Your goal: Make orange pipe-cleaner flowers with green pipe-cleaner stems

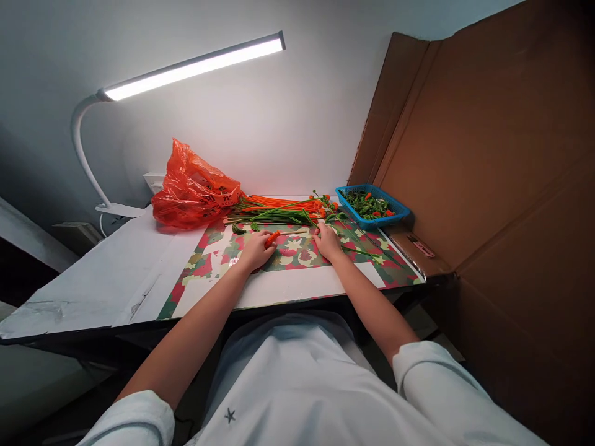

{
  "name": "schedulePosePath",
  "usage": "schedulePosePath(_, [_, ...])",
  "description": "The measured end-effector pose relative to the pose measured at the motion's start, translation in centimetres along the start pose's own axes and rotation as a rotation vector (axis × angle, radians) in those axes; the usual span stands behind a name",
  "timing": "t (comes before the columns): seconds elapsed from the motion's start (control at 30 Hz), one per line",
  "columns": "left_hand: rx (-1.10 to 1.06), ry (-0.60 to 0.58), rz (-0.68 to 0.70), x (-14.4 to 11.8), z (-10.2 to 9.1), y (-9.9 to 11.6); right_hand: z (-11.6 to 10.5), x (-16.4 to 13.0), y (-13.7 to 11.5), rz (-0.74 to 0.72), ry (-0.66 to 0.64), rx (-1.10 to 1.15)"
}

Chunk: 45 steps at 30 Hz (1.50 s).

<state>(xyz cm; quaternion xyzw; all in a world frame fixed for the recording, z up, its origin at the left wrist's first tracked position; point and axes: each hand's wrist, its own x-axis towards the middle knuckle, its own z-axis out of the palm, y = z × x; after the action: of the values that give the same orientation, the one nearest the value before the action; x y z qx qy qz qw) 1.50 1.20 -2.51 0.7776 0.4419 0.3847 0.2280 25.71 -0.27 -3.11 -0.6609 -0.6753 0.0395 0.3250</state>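
My left hand point(255, 249) rests on the patterned mat point(297, 255) and pinches a small orange coiled pipe cleaner point(272, 237). A thin pale stick point(294, 233) runs from that coil toward my right hand point(328, 240), whose fingertips press on the stick's far end beside a green stem point(360, 251). Just beyond both hands lies a pile of orange and green pipe cleaners point(279, 209).
A blue basket point(396, 211) with green and orange pieces stands at the right back. An orange plastic bag point(193, 189) sits at the left back. A lit desk lamp point(195, 65) arches overhead. Brown cardboard point(488, 186) walls the right side.
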Motion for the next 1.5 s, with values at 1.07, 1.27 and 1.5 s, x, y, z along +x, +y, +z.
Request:
schedulePosePath(1.07, [-1.609, 0.464, -0.536, 0.6, -3.6, -1.9, -12.0, 2.2, -4.3, 0.142, -0.255, -0.493])
schedulePosePath(1.27, [-1.525, 0.409, -0.612, 0.5, -2.7, -1.1, -10.3, -0.3, -7.4, 0.026, -0.172, -0.294])
schedulePosePath(1.5, [-1.394, 0.429, -0.675, 1.0, -1.6, -0.9, -4.0, -1.7, -11.5, -0.111, -0.688, 0.178])
